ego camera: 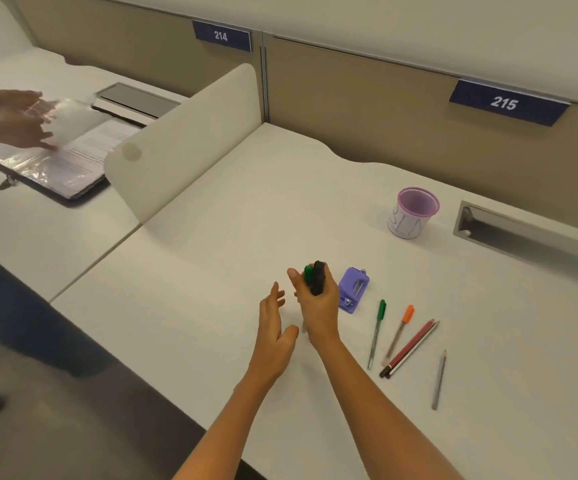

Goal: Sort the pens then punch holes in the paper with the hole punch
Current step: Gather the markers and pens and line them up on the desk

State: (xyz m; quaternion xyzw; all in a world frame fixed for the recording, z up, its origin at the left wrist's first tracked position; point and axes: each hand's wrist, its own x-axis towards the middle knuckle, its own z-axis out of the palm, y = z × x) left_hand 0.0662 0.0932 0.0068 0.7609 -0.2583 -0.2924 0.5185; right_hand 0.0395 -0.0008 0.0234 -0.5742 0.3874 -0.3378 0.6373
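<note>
My right hand (pixel 317 306) is shut on a small bunch of pens (pixel 315 277) held upright above the white desk; green and black caps stick out of the fist. My left hand (pixel 275 323) is open just to its left, fingers spread, holding nothing. A purple hole punch (pixel 353 289) lies right of my right hand. Further right on the desk lie a green-capped pen (pixel 377 332), an orange-capped pen (pixel 400 330), two red pencils (pixel 410 348) side by side and a grey pencil (pixel 439 379). A purple-rimmed pen cup (pixel 412 213) stands empty at the back.
A cream divider panel (pixel 183 140) separates the neighbouring desk, where another person's hands (pixel 13 119) handle papers over an open binder (pixel 45 164). A metal cable slot (pixel 523 233) is set into the desk at the right. The desk's front edge (pixel 190 420) runs diagonally below my arms.
</note>
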